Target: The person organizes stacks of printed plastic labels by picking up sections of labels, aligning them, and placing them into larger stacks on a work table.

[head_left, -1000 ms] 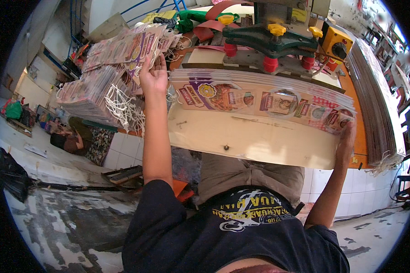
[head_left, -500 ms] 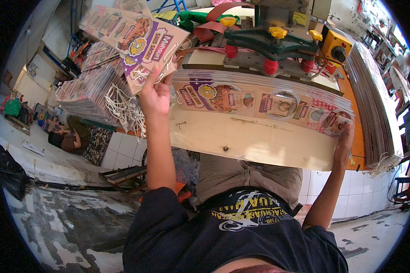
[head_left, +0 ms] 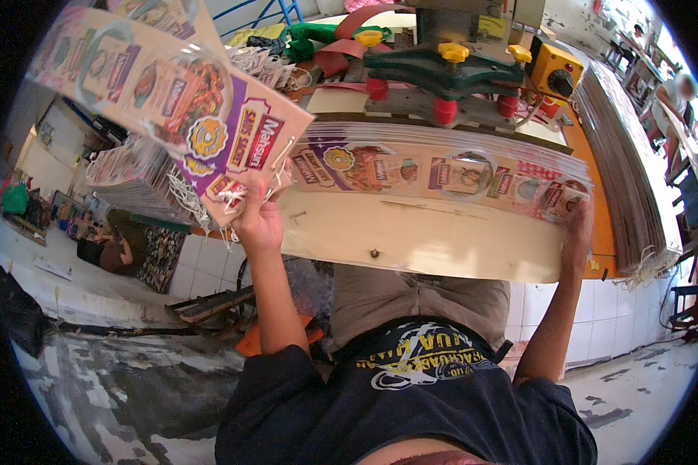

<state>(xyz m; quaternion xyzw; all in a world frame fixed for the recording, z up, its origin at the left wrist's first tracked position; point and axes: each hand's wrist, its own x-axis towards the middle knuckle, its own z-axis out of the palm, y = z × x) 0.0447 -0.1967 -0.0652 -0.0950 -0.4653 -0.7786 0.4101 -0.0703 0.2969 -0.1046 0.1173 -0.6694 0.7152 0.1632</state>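
Note:
My left hand (head_left: 257, 221) is closed on the string end of long printed cards (head_left: 163, 85), raised and tilted up to the left. White strings dangle around its fingers. My right hand (head_left: 575, 232) grips the right end of a stack of similar printed cards (head_left: 388, 172), which lies along a cream board (head_left: 442, 236); its fingers are partly hidden. Behind the stack stands a press machine (head_left: 442, 70) with a dark green clamp, yellow knobs and red cylinders.
Stacked printed cards with strings (head_left: 132, 170) sit at the left of the table. A tall stack of long sheets (head_left: 624, 167) lines the right edge. A yellow control box (head_left: 554, 70) is beside the press. People are in the far right and left background.
My left hand has moved down and slightly left, bringing the raised cards closer and larger in view. My right hand stays at the stack's right end. The view has shifted slightly.

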